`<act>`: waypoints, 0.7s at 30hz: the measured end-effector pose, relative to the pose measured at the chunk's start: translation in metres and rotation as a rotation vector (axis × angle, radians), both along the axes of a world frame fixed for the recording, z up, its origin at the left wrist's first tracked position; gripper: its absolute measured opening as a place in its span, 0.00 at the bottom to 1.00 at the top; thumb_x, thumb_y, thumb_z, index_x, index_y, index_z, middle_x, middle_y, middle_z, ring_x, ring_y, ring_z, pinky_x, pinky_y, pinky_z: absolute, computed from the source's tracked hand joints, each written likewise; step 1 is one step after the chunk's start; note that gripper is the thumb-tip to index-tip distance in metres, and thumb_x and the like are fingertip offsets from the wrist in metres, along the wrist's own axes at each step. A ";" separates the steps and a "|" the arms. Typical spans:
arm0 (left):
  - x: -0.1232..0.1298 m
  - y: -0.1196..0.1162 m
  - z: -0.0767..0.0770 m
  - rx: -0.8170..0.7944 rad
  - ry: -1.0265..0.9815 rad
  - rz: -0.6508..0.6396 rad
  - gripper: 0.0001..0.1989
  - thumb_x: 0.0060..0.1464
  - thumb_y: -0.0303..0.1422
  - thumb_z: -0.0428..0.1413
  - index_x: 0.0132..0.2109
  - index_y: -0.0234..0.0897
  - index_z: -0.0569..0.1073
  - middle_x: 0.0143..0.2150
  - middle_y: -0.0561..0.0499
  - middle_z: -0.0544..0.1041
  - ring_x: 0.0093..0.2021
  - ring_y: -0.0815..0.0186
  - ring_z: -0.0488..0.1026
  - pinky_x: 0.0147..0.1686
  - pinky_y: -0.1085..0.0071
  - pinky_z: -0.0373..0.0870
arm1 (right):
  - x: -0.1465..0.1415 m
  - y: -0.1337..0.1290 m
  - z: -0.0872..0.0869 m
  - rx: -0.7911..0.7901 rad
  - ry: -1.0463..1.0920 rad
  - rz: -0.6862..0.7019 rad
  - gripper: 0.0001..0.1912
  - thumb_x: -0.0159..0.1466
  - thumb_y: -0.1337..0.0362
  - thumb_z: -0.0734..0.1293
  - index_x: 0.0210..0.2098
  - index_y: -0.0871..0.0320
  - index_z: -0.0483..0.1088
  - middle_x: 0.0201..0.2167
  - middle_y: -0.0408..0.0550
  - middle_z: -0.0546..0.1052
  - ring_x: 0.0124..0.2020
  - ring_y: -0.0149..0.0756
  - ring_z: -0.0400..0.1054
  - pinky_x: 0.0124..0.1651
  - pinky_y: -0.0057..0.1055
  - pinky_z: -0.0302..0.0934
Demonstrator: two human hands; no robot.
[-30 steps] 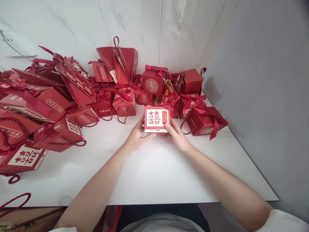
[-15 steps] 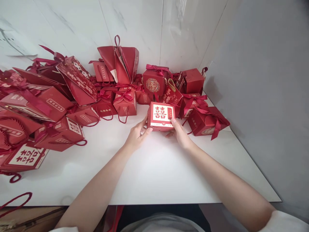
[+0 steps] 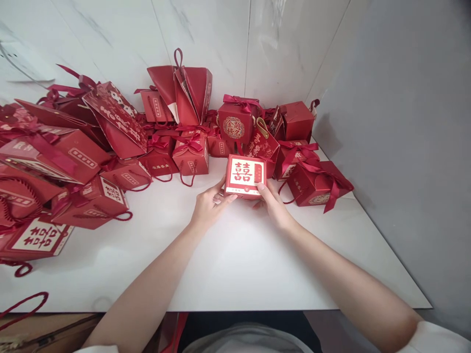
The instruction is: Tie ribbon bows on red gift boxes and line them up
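Between my two hands is a red gift box (image 3: 246,172) with a cream panel and large red characters facing me. My left hand (image 3: 210,206) grips its left lower corner, thumb along the front bottom edge. On the right side, my right hand (image 3: 273,202) holds the box with its thumb pressed on the panel's lower right corner and other fingers beneath. The box's underside and some fingertips are hidden. Just behind it stands a red box with a round gold emblem (image 3: 234,127) and a ribbon bow on top.
Many red gift boxes (image 3: 86,152) with ribbons and cord handles are heaped at the left. More line the tiled wall (image 3: 206,29), including a ribboned box (image 3: 312,184) at the right. The white table (image 3: 235,264) ends beside a grey wall (image 3: 412,147).
The held box tilts slightly, showing more of its panel and less of its front side. My right thumb has shifted a little left on it. The camera view has moved slightly.
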State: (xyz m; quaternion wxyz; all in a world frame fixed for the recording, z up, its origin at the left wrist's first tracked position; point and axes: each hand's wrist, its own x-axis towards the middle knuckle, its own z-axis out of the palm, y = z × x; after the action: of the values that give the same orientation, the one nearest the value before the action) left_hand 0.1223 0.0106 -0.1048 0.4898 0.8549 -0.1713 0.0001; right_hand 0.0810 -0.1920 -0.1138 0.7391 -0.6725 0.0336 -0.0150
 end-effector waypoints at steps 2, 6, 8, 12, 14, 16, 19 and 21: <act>0.000 0.000 0.000 -0.003 0.000 -0.001 0.28 0.55 0.52 0.59 0.57 0.39 0.75 0.40 0.51 0.81 0.38 0.63 0.76 0.41 0.69 0.73 | 0.000 0.000 -0.001 0.002 -0.001 0.001 0.30 0.66 0.40 0.62 0.60 0.50 0.63 0.59 0.50 0.71 0.54 0.48 0.68 0.34 0.34 0.68; -0.001 0.000 -0.001 -0.004 -0.012 -0.016 0.30 0.56 0.51 0.58 0.59 0.39 0.74 0.41 0.50 0.81 0.38 0.63 0.76 0.41 0.69 0.73 | 0.001 0.000 -0.002 0.005 0.008 -0.005 0.31 0.65 0.40 0.62 0.60 0.50 0.63 0.58 0.50 0.71 0.54 0.48 0.68 0.35 0.35 0.68; -0.001 0.000 -0.001 -0.004 -0.022 -0.026 0.30 0.57 0.51 0.57 0.60 0.38 0.73 0.40 0.49 0.81 0.37 0.63 0.76 0.41 0.70 0.73 | 0.001 0.000 -0.001 0.009 0.013 -0.004 0.32 0.65 0.39 0.62 0.61 0.50 0.62 0.59 0.50 0.71 0.55 0.48 0.67 0.36 0.35 0.68; -0.001 0.002 -0.002 -0.032 -0.024 -0.034 0.31 0.60 0.53 0.53 0.62 0.36 0.71 0.38 0.49 0.79 0.37 0.63 0.77 0.40 0.70 0.72 | 0.001 0.000 0.000 0.034 0.042 0.007 0.33 0.65 0.37 0.60 0.59 0.52 0.63 0.58 0.51 0.72 0.54 0.48 0.68 0.38 0.36 0.68; -0.001 0.003 -0.002 -0.049 -0.024 -0.040 0.32 0.61 0.53 0.51 0.63 0.37 0.70 0.37 0.50 0.78 0.37 0.64 0.78 0.40 0.70 0.72 | 0.002 0.000 0.000 0.040 0.061 0.019 0.34 0.65 0.35 0.58 0.58 0.52 0.65 0.57 0.51 0.73 0.51 0.47 0.69 0.38 0.37 0.67; -0.001 0.003 -0.001 -0.060 -0.027 -0.042 0.32 0.61 0.53 0.51 0.64 0.38 0.69 0.36 0.51 0.78 0.37 0.64 0.77 0.40 0.70 0.72 | 0.003 -0.001 -0.001 0.047 0.060 0.029 0.36 0.65 0.33 0.54 0.56 0.52 0.67 0.54 0.50 0.75 0.49 0.47 0.70 0.38 0.37 0.66; -0.002 0.002 0.002 -0.059 -0.028 -0.034 0.33 0.61 0.53 0.51 0.64 0.37 0.69 0.36 0.51 0.78 0.36 0.64 0.77 0.39 0.71 0.71 | 0.004 -0.002 -0.002 0.062 0.050 0.041 0.38 0.65 0.31 0.50 0.55 0.52 0.69 0.53 0.51 0.76 0.48 0.47 0.71 0.38 0.38 0.66; -0.003 0.001 0.003 -0.055 -0.057 -0.029 0.32 0.62 0.53 0.50 0.64 0.37 0.68 0.41 0.48 0.79 0.41 0.62 0.77 0.41 0.70 0.71 | 0.003 -0.002 -0.003 0.059 0.034 0.054 0.38 0.65 0.32 0.50 0.57 0.52 0.68 0.54 0.51 0.75 0.50 0.48 0.71 0.38 0.39 0.67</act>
State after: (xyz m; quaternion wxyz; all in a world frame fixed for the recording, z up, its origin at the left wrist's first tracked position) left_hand 0.1191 0.0119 -0.1017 0.5081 0.8380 -0.1977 0.0222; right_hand 0.0844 -0.1939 -0.1166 0.7583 -0.6511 0.0285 0.0175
